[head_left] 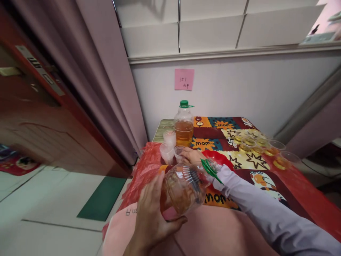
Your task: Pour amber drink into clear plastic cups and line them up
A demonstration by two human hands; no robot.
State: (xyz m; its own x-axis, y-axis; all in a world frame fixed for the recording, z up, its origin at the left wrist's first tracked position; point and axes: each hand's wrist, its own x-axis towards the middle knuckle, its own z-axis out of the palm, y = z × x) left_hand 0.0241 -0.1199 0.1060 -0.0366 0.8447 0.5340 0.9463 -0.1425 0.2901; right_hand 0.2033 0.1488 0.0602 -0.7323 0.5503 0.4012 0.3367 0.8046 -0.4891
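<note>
My left hand [151,209] is wrapped around the lower end of a clear plastic jug [183,193], which lies tilted with its neck to the right. Some amber liquid seems to show inside it. A green carrying ring [210,170] sits at the jug's neck, overlapping my right wrist in the view. Farther forward, my right hand [192,155] has its fingers closed on the rim of a clear plastic cup [179,152]. Stacked clear cups [167,152] stand just left of it. Behind them is an upright jug of amber liquid [183,129] with a green cap.
Several cups of yellow liquid [257,147] stand at the table's right side. A red dish [213,155] is partly hidden behind my right forearm. Red plastic sheeting [145,167] and a patterned mat [223,133] cover the table. A wall with a pink note [184,79] rises behind.
</note>
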